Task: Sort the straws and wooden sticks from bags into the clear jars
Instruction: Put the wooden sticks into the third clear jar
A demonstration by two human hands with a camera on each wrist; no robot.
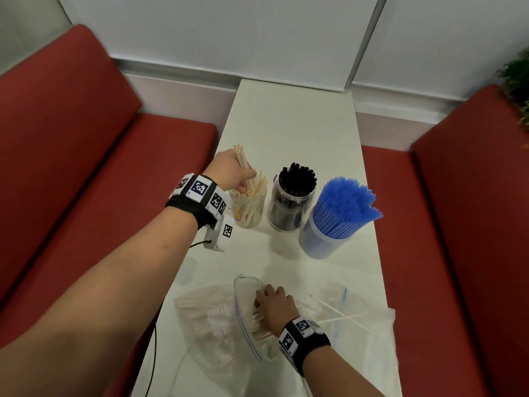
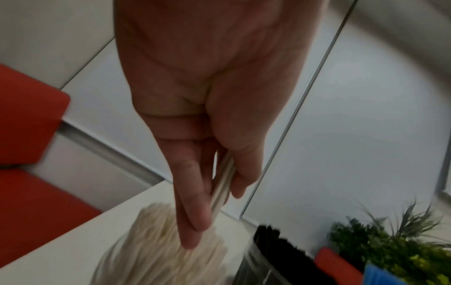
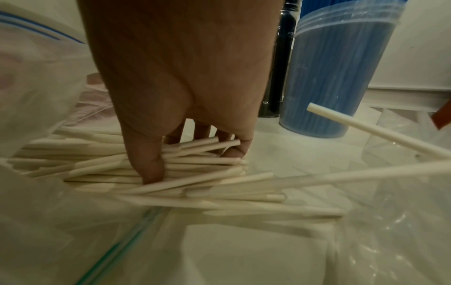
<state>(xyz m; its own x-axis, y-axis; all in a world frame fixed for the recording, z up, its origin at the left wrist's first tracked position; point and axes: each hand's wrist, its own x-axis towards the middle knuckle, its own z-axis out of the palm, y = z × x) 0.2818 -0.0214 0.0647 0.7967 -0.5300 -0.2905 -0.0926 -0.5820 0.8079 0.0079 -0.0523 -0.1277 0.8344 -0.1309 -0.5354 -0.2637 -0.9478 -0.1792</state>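
A small bunch of cream paper straws (image 1: 240, 156) is pinched in my left hand (image 1: 248, 179), lower ends entering the clear jar (image 1: 248, 213) that holds several like them. In the left wrist view, the fingers (image 2: 195, 216) and thumb clamp the straws (image 2: 223, 183) above the jar's straws (image 2: 156, 243). My right hand (image 1: 259, 304) reaches into an open zip bag (image 1: 243, 325) near the table's front. There the right hand (image 3: 192, 165) has its thumb and curled fingers round a bundle of cream straws (image 3: 202, 160) lying flat.
A jar of black straws (image 1: 292, 202) and a tub of blue straws (image 1: 335, 222) stand right of the cream jar. Loose white straws (image 1: 337, 315) lie on other plastic bags (image 1: 372, 339). Red benches (image 1: 86, 167) flank the narrow white table (image 1: 292, 124). A plant (image 1: 518, 81) sits far right.
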